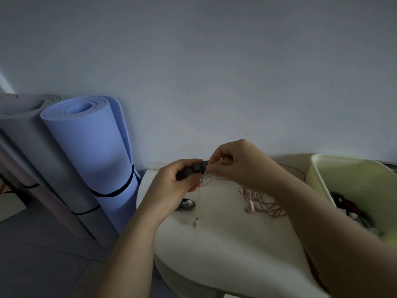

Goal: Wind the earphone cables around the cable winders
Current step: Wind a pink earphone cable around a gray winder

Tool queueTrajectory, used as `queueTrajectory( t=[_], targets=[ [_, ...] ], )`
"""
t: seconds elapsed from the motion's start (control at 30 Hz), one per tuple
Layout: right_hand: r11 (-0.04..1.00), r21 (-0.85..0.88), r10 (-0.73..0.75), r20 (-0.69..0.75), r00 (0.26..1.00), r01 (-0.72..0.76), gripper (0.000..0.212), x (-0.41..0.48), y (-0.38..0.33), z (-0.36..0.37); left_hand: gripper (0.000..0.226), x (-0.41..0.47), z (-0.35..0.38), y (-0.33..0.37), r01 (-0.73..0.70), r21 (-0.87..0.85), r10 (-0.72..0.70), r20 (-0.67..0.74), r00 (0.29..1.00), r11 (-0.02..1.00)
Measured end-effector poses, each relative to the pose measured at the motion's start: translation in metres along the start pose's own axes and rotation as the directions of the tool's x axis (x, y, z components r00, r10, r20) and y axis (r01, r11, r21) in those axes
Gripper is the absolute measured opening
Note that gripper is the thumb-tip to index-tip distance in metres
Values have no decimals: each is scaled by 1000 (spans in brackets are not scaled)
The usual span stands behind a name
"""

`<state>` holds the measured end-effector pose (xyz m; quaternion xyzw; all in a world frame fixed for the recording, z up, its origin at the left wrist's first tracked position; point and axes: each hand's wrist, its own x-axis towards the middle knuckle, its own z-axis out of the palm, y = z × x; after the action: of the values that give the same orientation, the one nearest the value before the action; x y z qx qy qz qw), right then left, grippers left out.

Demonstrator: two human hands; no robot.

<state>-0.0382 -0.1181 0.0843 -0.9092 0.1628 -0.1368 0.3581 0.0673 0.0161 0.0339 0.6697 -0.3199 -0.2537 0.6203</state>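
Note:
My left hand (176,183) grips a dark grey cable winder (194,169) above the white table (225,244). My right hand (238,162) pinches a thin pink earphone cable (200,188) at the winder's right end. A strand of that cable hangs down to a plug (196,221) near the table. The loose rest of the pink cable (264,203) lies in a tangle on the table under my right forearm. A second dark winder (185,204), with something pale in it, lies on the table below my left hand.
A cream plastic bin (322,168) with dark and red cables inside stands at the right. Rolled blue mat (96,151) and grey mat (32,147) lean on the wall at the left. The grey floor lies beyond the table's left edge.

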Motion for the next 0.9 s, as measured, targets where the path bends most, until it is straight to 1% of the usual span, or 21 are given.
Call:
queueTrajectory(
  t=[0.13, 0.33, 0.43, 0.57, 0.63, 0.77, 0.9],
  targets=[
    [1000, -28, -15, -4, 1000, 15, 11, -1, 2, 0, 29, 0, 1, -2, -7, 60, 5, 39, 999, 998],
    [998, -42, -45, -11, 999, 44, 8, -1, 0, 0, 32, -2, 1, 1, -12, 104, 6, 54, 999, 995],
    [997, -35, -72, -1, 997, 72, 7, 1, -3, 1, 29, -1, 1, 0, -20, 140, 13, 51, 999, 990],
    [997, -35, -67, -18, 998, 66, 13, 5, -5, 7, 24, -1, 2, -1, -37, 209, 26, 54, 998, 977],
    [998, -30, -61, -38, 997, 60, 15, 7, -5, 8, 28, -1, 2, -1, -45, 233, 31, 62, 998, 971],
    [997, -54, -57, -29, 998, 56, 15, 7, -6, 6, 40, -4, 0, 2, -47, 285, 23, 89, 996, 957],
    [997, -64, -50, -28, 998, 49, 18, 7, -6, 6, 42, -4, -2, 4, -1, 288, -23, 81, 996, 958]
  ],
)
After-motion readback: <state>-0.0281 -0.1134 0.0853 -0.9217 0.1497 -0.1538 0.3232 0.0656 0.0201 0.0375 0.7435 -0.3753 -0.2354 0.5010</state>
